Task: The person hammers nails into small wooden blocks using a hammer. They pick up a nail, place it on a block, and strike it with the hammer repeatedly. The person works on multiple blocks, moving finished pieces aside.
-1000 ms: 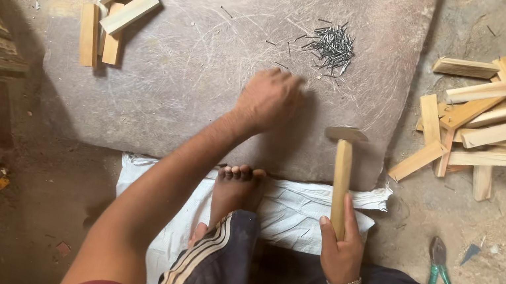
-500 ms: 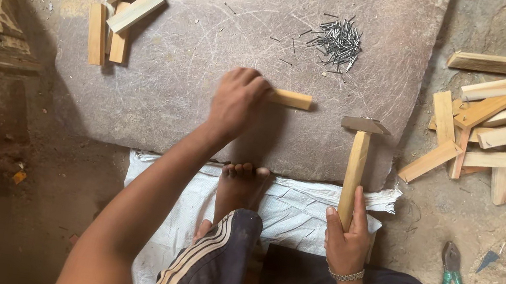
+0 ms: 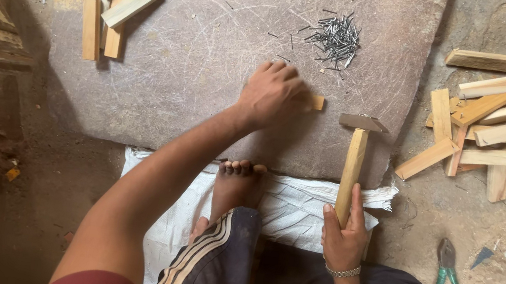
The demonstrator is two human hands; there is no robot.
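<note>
While your left hand covers the wooden block palm-down, your right hand grips the hammer just beside it.

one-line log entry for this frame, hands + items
left hand: on wood block | right hand: grips hammer | nails: piled beyond block, on stone slab

Left hand outstretched, palm down (fingers curled); right hand fisted.

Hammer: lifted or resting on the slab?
Resting, it seems. The hammer head sits on the stone slab, handle held low by the right hand; contact not certain.
</note>
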